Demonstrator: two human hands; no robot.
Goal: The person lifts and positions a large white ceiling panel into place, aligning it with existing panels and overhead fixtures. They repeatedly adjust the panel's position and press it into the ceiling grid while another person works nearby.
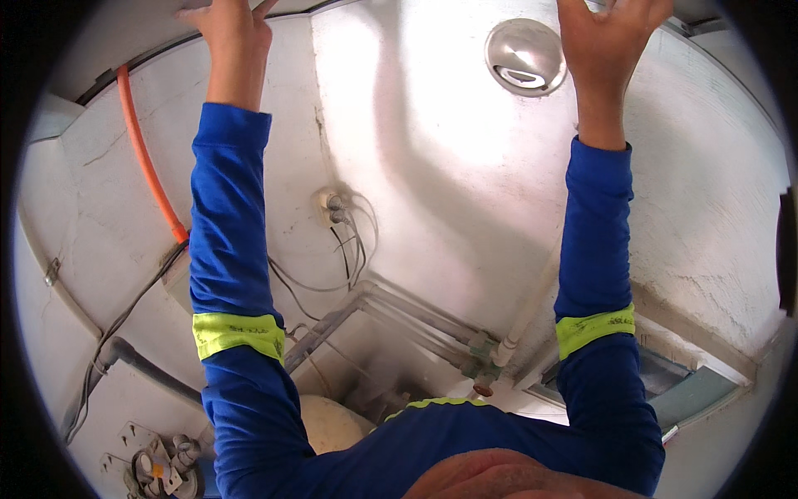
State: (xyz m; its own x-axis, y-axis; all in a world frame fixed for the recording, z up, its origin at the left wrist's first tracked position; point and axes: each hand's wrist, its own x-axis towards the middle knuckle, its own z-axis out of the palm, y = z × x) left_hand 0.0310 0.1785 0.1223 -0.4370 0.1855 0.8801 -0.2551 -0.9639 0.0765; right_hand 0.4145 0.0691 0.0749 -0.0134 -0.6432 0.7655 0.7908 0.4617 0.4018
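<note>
Both arms in blue sleeves with lime bands are raised. My left hand [233, 33] is at the upper edge, near a dark strip along a pale panel [133, 37], its visible fingers spread; some fingertips are cut off. My right hand [605, 41] is also at the upper edge, its visible fingers apart and the tips out of frame, so whether they touch anything cannot be seen. Just left of it is a round metal fixture [525, 50] on the white wall [449, 200].
An orange hose [150, 154], a wall socket with plugs [331, 205] and cables are at left. Pipes [416, 324] and a valve [482, 370] are lower middle, a metal fitting [158, 466] lower left, and a framed opening [665, 374] lower right.
</note>
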